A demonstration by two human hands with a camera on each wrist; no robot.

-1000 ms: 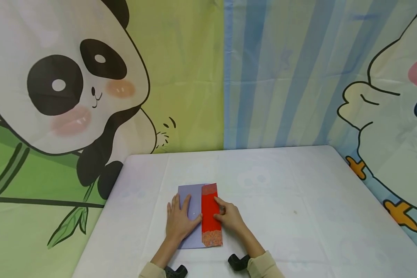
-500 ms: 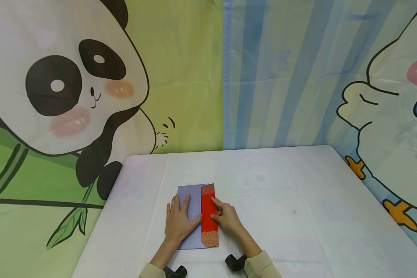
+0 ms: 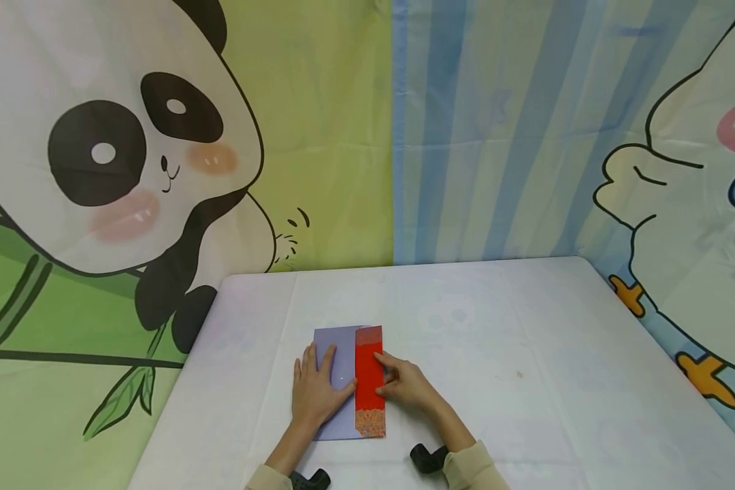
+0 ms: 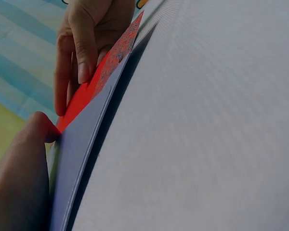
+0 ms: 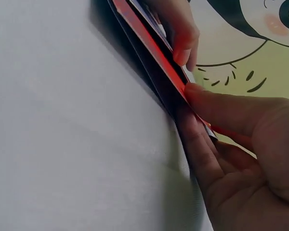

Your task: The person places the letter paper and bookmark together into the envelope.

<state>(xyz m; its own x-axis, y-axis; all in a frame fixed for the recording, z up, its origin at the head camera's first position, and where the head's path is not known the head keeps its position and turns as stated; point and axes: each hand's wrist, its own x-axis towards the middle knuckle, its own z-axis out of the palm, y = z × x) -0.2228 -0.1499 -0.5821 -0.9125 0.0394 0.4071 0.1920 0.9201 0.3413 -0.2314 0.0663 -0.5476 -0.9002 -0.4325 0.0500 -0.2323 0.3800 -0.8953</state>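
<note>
A flat lavender sheet (image 3: 339, 425), thick at its edge like a booklet or card, lies on the white table. Along its right side runs a red flap (image 3: 369, 381) with orange-brown patterned ends. My left hand (image 3: 318, 391) rests spread on the lavender part, its thumb reaching the flap's left edge. At the flap's right edge, my right hand (image 3: 409, 386) pinches it between thumb and fingers. From the right wrist, the red layer (image 5: 149, 45) stands slightly apart from a dark layer below, with the right fingers (image 5: 197, 144) under the edge and the thumb on top.
A white-covered table (image 3: 496, 354) extends around the sheet on all sides. Black wrist devices (image 3: 429, 459) sit by both cuffs. Behind the table hangs a printed cloth (image 3: 324, 122) with a panda and blue stripes.
The flap's right edge has shifted left, so the red strip looks narrower. My right hand moved left with it, then slid slightly toward me along the edge. The left hand stays put.
</note>
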